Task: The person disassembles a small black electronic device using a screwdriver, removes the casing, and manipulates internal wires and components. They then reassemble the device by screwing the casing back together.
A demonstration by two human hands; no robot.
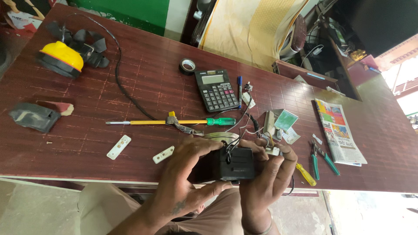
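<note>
Head cam: we've got both hands clamped on a small black plastic box point(234, 164) with wires, near table edge — left hand point(187, 174), right hand point(265, 174). Looks like mid-repair; next probably needs the long yellow-shafted, green-handled screwdriver point(174, 122) lying just beyond.

Looks like a small electrical repair workshop, honestly. The worn dark-red tiled-pattern surface point(130, 78) is littered with repair gear: a long screwdriver with a yellow shaft and green handle point(174, 122), green-handled pliers point(321, 157), a roll of black insulating tape point(187, 66), loose wires, small circuit boards point(285, 120) and a black desk calculator point(216, 89). Folded newspaper point(339, 130) on the side too.
</note>
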